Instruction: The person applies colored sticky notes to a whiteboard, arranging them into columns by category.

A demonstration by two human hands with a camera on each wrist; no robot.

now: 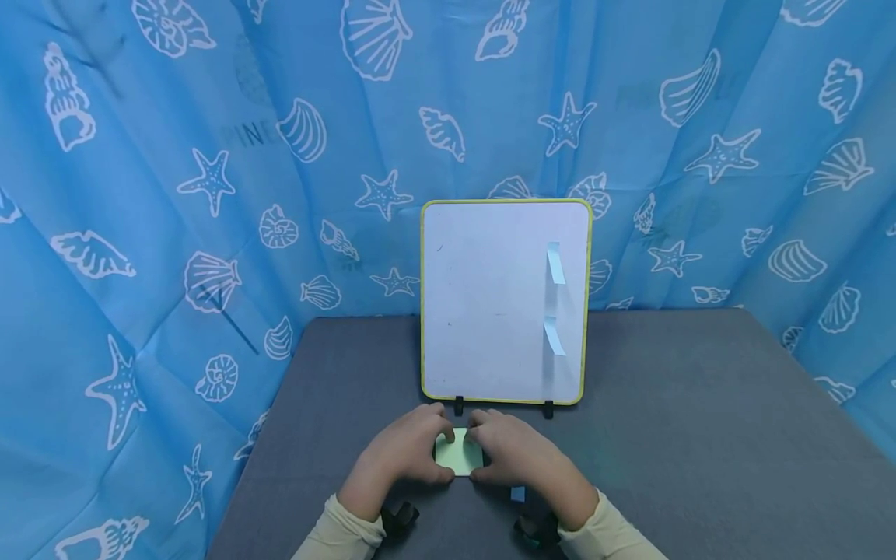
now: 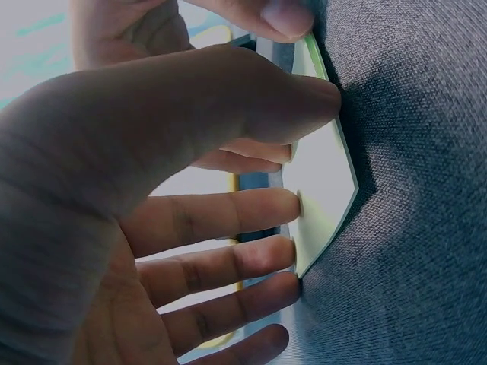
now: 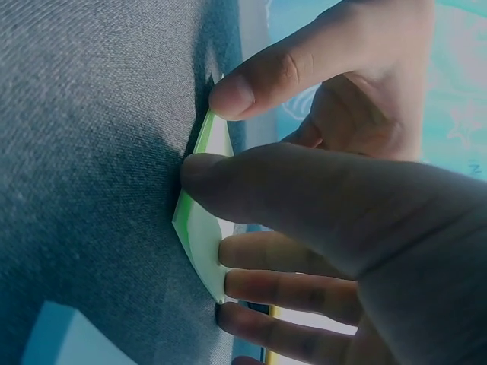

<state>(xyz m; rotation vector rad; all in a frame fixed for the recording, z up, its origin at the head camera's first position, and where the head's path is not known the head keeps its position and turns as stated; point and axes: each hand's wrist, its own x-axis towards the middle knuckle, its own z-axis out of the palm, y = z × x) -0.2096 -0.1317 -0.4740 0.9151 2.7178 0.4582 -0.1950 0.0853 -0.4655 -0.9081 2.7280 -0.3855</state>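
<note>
A small pale green sticky note pad (image 1: 458,453) lies on the grey table between both hands. My left hand (image 1: 406,451) holds its left side, thumb at the near edge and fingertips along the far edge. My right hand (image 1: 521,451) grips the right side in the same manner. In the left wrist view the pad (image 2: 327,179) shows a thin layered edge, with the left thumb (image 2: 304,103) against it. The right wrist view shows the right thumb (image 3: 209,175) on the pad's near edge (image 3: 199,236). The two thumbs are close together but apart.
Behind the hands stands a yellow-rimmed whiteboard (image 1: 490,303) on black feet. Two light blue paper strips (image 1: 555,263) hang on its right side, their lower ends curling outward. A small blue piece (image 1: 518,494) lies by the right wrist. A blue shell-patterned curtain (image 1: 378,155) surrounds the table.
</note>
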